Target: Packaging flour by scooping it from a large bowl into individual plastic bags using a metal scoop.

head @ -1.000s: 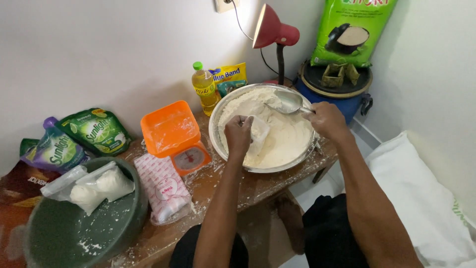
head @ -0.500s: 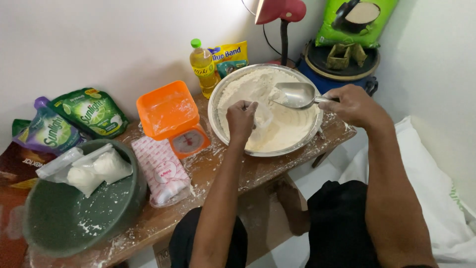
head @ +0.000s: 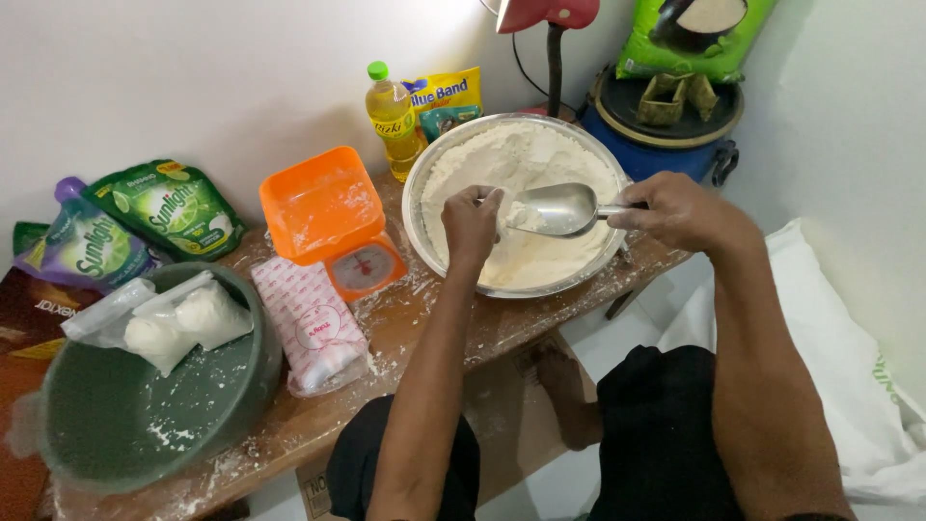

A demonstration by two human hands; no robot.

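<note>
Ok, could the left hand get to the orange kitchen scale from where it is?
Probably yes. The left hand is over the metal bowl, and the orange scale stands just beside the bowl, with nothing between them.

Both hands [head: 471, 224] [head: 680, 209] reach forward, fingers curled closed.

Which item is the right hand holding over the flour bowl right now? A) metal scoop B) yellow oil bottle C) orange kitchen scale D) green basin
A: the right hand grips the handle of the metal scoop, whose bowl hangs above the flour in the metal bowl, while the left hand touches the scoop's front edge.
</note>
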